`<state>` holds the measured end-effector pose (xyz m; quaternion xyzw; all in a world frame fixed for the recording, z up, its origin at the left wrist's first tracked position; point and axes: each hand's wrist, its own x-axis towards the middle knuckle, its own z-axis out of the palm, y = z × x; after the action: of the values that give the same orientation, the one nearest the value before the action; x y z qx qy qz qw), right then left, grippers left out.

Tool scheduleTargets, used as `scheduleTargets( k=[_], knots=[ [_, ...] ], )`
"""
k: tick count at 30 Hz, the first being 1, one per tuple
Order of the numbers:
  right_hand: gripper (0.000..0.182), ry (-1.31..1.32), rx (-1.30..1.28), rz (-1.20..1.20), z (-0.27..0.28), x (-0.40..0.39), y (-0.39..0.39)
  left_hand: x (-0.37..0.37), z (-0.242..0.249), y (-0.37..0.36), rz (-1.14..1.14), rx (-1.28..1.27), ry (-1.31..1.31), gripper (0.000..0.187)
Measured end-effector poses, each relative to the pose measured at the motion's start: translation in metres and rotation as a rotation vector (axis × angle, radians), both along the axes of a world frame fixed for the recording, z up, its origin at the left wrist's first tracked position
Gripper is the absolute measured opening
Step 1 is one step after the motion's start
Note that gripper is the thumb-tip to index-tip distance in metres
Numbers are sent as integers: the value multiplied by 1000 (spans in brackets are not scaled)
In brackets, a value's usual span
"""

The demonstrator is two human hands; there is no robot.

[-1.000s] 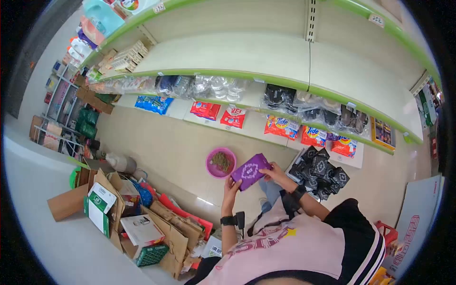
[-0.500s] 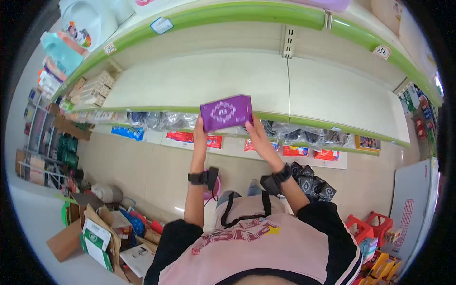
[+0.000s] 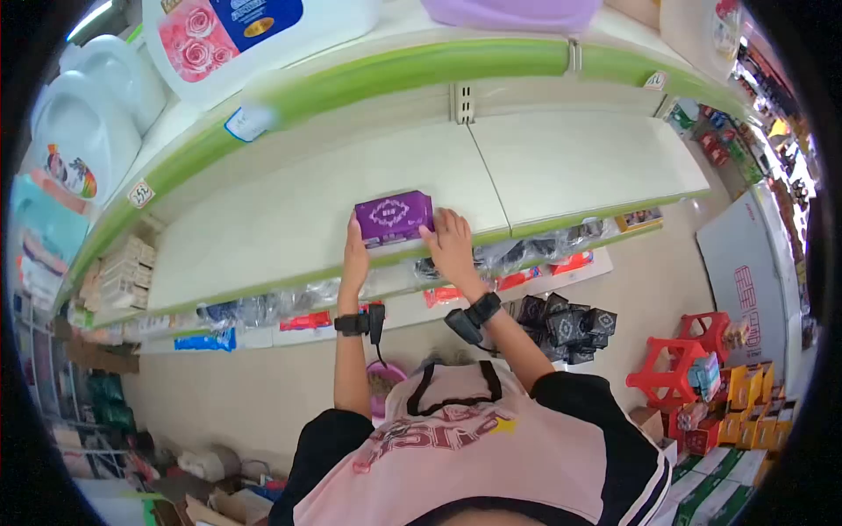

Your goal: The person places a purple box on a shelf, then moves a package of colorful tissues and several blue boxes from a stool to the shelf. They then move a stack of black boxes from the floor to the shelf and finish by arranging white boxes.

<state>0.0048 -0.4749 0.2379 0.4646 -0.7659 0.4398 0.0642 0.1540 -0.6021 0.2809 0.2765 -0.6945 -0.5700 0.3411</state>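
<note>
A purple packet (image 3: 392,218) with a white ornamental frame on its front is held between my two hands over the front part of the middle shelf board (image 3: 298,197). My left hand (image 3: 353,261) presses against the packet's left end, thumb upright along its edge. On the other end, my right hand (image 3: 451,248) has its thumb at the lower right corner and its fingers behind that side. Both wrists wear black straps with small black devices.
Large detergent bottles (image 3: 224,39) line the shelf above, behind a green rail (image 3: 377,74). Pale boxes (image 3: 121,273) are stacked at the board's left end. Black packets (image 3: 566,326) lie on the floor near a pink basin (image 3: 382,386). Red stools (image 3: 671,368) stand to the right.
The view has turned and come closer to the shelf. My hands have carried the purple packet from in front of the shelf edge to over the board.
</note>
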Motion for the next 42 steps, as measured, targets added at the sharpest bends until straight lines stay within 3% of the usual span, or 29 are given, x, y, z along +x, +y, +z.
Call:
scheduleTargets(
  k=[19, 21, 25, 28, 31, 33, 35, 39, 40, 42],
  knots=[
    [61, 13, 168, -253, 4, 37, -15, 8, 18, 6, -46, 20, -100, 71],
    [67, -173, 34, -179, 6, 34, -22, 7, 22, 4, -29, 29, -121, 72],
    [69, -304, -9, -119, 18, 32, -10, -1, 4, 3, 42, -36, -113, 75],
    [73, -45, 67, -146, 8, 21, -7, -1, -5, -5, -72, -60, -213, 72],
    [69, 68, 33, -131, 8, 22, -6, 1, -16, 0, -9, -235, -201, 71],
    [80, -40, 126, -86, 16, 23, -3, 6, -8, 4, -33, -209, -224, 69],
    [73, -70, 97, -55, 19, 25, -8, 7, -16, -12, -20, -281, -228, 68],
    [71, 98, -19, -151, 22, 56, 39, 27, -16, -6, 164, -490, -165, 64],
    [70, 109, -9, -149, 21, 66, 62, 38, -12, 10, 119, -484, -179, 64],
    [66, 110, 55, -145, 1, 78, 119, 51, -4, 48, 323, -492, -14, 60]
  ],
)
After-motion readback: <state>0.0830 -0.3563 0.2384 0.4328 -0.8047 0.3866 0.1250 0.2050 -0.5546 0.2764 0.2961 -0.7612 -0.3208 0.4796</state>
